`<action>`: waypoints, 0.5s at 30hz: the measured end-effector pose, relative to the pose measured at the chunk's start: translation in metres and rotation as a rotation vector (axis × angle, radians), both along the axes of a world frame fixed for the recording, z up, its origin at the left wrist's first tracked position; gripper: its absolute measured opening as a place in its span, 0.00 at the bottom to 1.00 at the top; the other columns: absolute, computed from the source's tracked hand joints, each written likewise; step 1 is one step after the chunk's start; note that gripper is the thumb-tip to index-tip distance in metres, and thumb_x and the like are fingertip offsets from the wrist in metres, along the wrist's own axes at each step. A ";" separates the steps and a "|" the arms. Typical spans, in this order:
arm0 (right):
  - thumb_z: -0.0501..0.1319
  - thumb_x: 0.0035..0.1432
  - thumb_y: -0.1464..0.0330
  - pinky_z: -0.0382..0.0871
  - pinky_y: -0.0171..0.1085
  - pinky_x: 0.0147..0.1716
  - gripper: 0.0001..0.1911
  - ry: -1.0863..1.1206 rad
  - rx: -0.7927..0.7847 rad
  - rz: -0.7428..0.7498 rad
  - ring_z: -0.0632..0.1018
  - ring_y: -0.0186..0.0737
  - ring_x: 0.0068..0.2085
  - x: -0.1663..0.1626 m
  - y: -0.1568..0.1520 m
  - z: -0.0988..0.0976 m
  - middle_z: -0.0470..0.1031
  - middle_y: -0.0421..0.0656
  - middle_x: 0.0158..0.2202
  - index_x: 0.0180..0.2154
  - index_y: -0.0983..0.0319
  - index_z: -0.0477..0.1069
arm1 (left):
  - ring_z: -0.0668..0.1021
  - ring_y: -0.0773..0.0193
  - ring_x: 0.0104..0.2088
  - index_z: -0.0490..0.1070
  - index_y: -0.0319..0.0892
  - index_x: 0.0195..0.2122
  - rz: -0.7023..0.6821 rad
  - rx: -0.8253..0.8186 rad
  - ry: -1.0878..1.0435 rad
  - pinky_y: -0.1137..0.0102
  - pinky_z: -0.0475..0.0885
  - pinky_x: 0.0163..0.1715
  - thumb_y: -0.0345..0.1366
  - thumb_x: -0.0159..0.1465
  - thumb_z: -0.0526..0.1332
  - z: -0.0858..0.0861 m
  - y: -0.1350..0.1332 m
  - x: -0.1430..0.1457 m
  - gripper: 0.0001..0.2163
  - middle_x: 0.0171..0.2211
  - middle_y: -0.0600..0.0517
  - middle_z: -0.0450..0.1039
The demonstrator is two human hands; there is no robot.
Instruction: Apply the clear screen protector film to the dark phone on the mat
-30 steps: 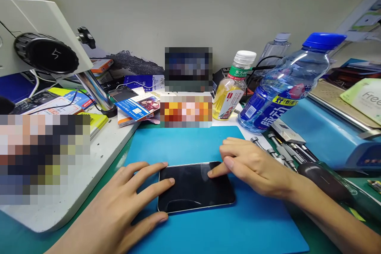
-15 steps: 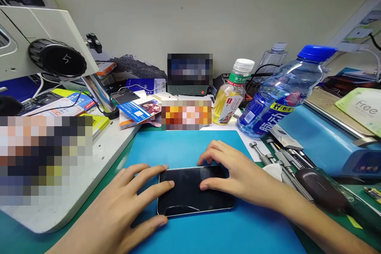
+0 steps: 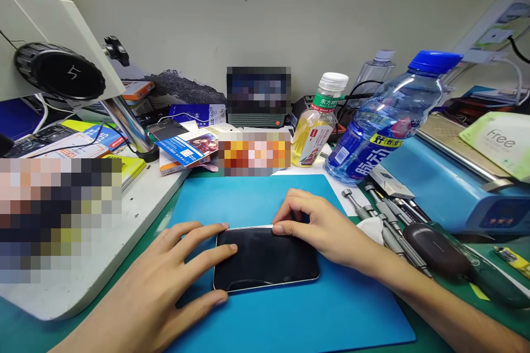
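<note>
A black smartphone [image 3: 265, 259] with a pale metal rim lies screen up on a blue mat [image 3: 364, 309]. My left hand [image 3: 174, 276] spans its left end, thumb at the near edge, one finger at the far edge and another fingertip on the glass. At the phone's far edge, right of its middle, my right hand [image 3: 317, 226] has thumb and index finger pinched together on the rim. Whether anything thin sits between those two fingertips cannot be made out. The other right fingers are curled behind.
A microscope stand [image 3: 136, 215] with a shiny post fills the left. Beyond the mat are a small tea bottle [image 3: 312, 135], a large blue-capped bottle [image 3: 381, 121] and printed cards [image 3: 192, 146]. To the right lie screwdrivers [image 3: 393, 226], a dark oval case [image 3: 433, 251] and a blue machine [image 3: 447, 193].
My right thumb has moved from over the glass to the far rim, closing with the index finger. My left hand keeps its hold on the phone. The view has shifted slightly.
</note>
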State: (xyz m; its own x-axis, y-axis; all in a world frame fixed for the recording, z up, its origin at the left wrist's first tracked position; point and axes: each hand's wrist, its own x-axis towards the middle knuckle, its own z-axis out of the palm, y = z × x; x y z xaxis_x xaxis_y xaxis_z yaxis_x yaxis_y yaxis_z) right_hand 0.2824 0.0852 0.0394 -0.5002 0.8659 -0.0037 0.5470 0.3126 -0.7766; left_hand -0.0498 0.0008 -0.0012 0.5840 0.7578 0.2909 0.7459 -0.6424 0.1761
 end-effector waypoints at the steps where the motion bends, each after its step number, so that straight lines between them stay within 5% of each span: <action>1: 0.73 0.69 0.64 0.69 0.41 0.44 0.08 0.001 -0.001 -0.005 0.79 0.44 0.43 0.000 0.000 0.000 0.81 0.41 0.39 0.35 0.58 0.84 | 0.77 0.46 0.67 0.68 0.64 0.75 0.001 0.001 -0.001 0.55 0.82 0.61 0.52 0.80 0.62 0.000 0.000 0.000 0.24 0.74 0.56 0.72; 15: 0.60 0.79 0.60 0.72 0.44 0.53 0.17 0.001 0.026 0.023 0.82 0.47 0.48 0.002 0.001 0.002 0.85 0.44 0.45 0.42 0.57 0.86 | 0.77 0.46 0.67 0.69 0.64 0.75 0.026 -0.020 -0.018 0.54 0.81 0.61 0.53 0.81 0.61 0.003 -0.002 0.002 0.23 0.74 0.56 0.73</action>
State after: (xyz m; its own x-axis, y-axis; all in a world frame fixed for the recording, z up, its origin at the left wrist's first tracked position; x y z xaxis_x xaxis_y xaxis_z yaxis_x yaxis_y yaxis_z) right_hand 0.2846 0.0863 0.0415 -0.5196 0.8542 0.0187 0.5391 0.3448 -0.7685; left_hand -0.0482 -0.0011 0.0016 0.5586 0.7787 0.2856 0.7591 -0.6187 0.2024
